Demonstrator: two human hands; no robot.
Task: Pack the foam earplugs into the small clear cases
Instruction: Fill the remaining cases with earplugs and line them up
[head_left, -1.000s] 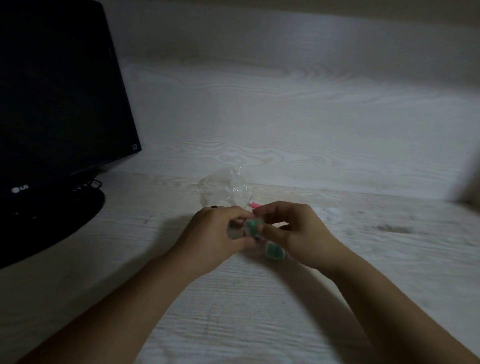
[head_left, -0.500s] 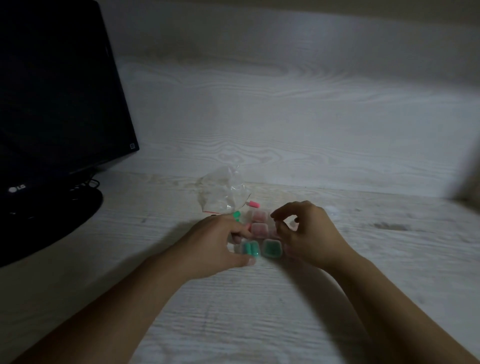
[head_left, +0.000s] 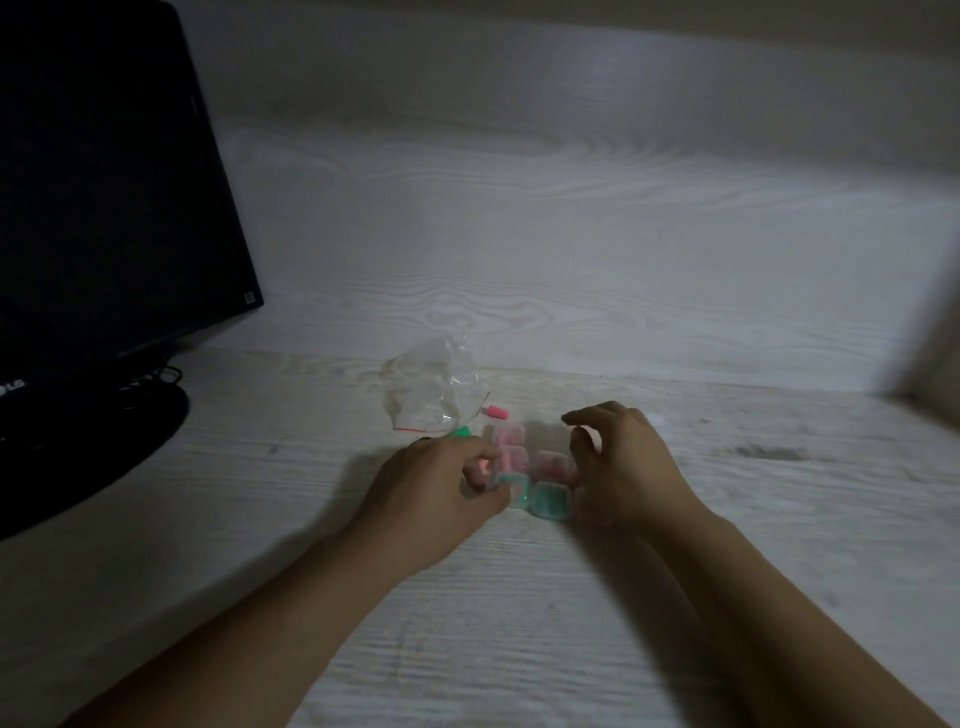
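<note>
Several small clear cases sit in a cluster on the white wood-grain desk. Three hold pink earplugs and two hold green ones. My left hand has its fingers curled round the left green-filled case, which rests on the desk. My right hand hovers at the cluster's right side, fingers loosely arched over the cases and holding nothing. A loose pink earplug and a loose green earplug lie just behind the cluster.
A crumpled clear plastic bag lies behind the loose earplugs. A black monitor on a round stand fills the left side. A white panel rises behind the desk.
The green-filled case that both hands held up together now sits on the desk in the cluster. My right hand has let go and drawn to the right.
</note>
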